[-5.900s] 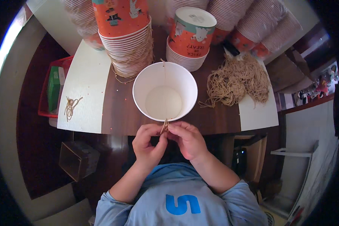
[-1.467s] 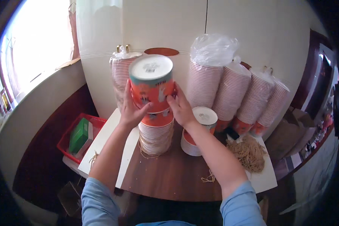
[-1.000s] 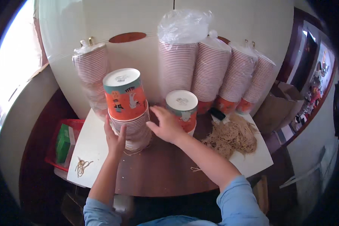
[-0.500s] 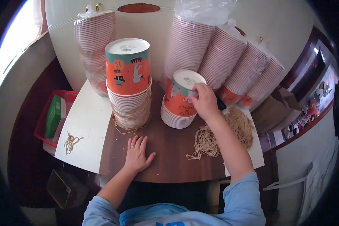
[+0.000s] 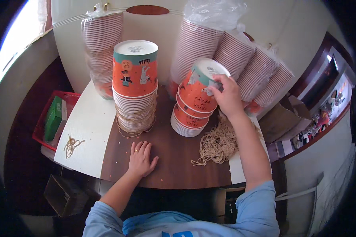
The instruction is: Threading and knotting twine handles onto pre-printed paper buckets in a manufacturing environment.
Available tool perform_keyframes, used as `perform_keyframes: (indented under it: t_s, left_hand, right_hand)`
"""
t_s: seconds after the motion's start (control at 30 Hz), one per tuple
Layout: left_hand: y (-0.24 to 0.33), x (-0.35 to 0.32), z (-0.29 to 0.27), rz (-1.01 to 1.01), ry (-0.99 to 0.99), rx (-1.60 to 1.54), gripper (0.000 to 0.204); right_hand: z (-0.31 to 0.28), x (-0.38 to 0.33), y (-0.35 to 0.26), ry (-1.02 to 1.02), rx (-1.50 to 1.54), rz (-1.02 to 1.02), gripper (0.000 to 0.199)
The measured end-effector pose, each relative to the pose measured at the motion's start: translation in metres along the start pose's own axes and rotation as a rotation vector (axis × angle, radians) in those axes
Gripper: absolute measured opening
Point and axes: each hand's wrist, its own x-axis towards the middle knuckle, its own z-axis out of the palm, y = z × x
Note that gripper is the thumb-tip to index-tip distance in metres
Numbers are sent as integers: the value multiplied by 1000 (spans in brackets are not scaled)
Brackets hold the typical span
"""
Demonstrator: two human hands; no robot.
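Note:
My right hand (image 5: 229, 94) grips an upside-down orange and teal paper bucket (image 5: 194, 91) near its white base. The bucket is tilted and raised partway above the shorter bucket stack (image 5: 186, 128), with at least one more bucket partly pulled out beneath it. My left hand (image 5: 141, 160) lies flat on the brown tabletop (image 5: 174, 170), fingers stretched out and holding nothing. Beyond it stands a taller stack of upside-down buckets (image 5: 134, 75), with twine (image 5: 146, 118) looped around its lower rims. A heap of tan twine (image 5: 219, 144) lies beside the shorter stack, below my right forearm.
Plastic-wrapped bucket stacks stand along the back, one at left (image 5: 103, 43) and several at right (image 5: 197, 47). A loose twine bundle (image 5: 72, 146) lies on the table's white left part. A red basket (image 5: 39, 132) is left of the table; a cardboard box (image 5: 281, 122) is at right.
My right hand has moved up and right, lifting and tilting the top bucket, and a second bucket beneath has partly separated from the stack. My left hand remains flat on the table.

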Motion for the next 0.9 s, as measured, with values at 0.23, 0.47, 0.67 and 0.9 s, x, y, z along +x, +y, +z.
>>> perform_keyframes:
  t_s: [0.23,0.47,0.67,0.9]
  left_hand:
    - [-1,-3,-1,20,39,11,57]
    - [2,-4,-3,1,67,-27,54]
    - [-8,-13,-10,-106,358,-560,53]
    - [32,14,-82,-384,202,-1330,48]
  right_hand:
    - [-48,7,-9,196,-121,-153,27]
    - [-110,-12,-57,607,514,6,24]
    - [-20,-128,-31,315,1492,978,11]
    - [57,-229,-47,-310,1660,1461,30]
